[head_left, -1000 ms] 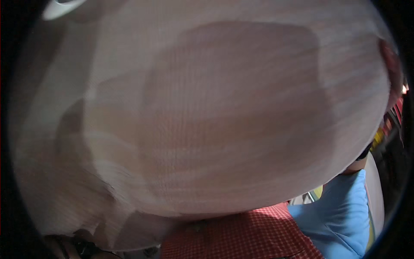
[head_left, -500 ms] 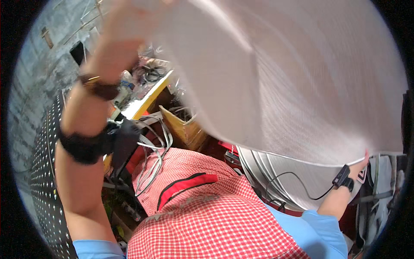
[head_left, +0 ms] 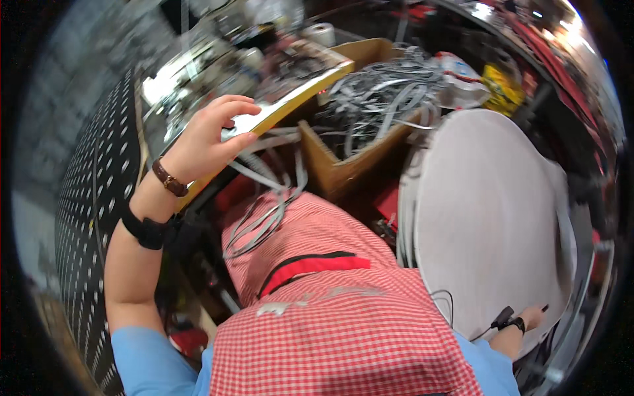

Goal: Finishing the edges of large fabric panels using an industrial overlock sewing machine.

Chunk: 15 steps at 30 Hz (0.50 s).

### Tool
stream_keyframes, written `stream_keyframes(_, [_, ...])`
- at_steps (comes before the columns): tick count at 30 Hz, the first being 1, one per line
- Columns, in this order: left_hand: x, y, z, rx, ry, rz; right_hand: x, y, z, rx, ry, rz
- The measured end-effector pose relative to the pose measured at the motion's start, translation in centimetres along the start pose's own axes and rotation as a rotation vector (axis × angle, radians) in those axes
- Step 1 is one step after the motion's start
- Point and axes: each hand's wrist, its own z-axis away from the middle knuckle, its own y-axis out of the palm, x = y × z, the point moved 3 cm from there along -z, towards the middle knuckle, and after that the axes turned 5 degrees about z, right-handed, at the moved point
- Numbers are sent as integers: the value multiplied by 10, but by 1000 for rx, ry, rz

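Observation:
My left hand [head_left: 214, 132] is raised over the near edge of the yellow-edged table [head_left: 290, 105]. Its fingers are spread and slightly curved, with nothing between them. At the lower right my right hand [head_left: 530, 318] is at the near end of a large oval white fabric-like sheet [head_left: 492, 211]. Its fingers look closed, and a small dark tip shows at them, too small to name. Under the sheet, edges of more pale layers [head_left: 408, 218] show on the left side. The sheet's right edge hangs in folds.
A cardboard box [head_left: 330, 173] full of tangled grey strips [head_left: 383, 92] stands ahead. Loose grey strips [head_left: 264, 228] trail over my red checked apron [head_left: 337, 330]. Cluttered small items and a white roll [head_left: 321, 34] are on the table. A black perforated panel [head_left: 99, 218] rises at left.
The white sheet, held up in front of me before, now lies on the stack at right. My left hand has let go of it and come down. The box and table are uncovered.

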Motion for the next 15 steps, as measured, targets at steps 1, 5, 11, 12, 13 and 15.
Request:
stream_keyframes(1, [20,-4,17,-12,-56,65,72,-31,30,-28,-170,-60])
stream_keyframes(5, [57,-1,83,-132,-167,242,270,117,76,696,-722,-810])
stream_keyframes(11, [71,23,172,-263,-522,425,360,-103,597,1141,-2338,-449])
stream_keyframes(12, [74,28,183,-325,-572,461,356,-91,639,1327,-2217,-407])
stream_keyframes(13, [74,33,194,-392,-625,540,355,-77,677,1399,-2099,-339])
stream_keyframes(15, [79,47,213,-534,-715,682,354,-48,730,1487,-2101,-310])
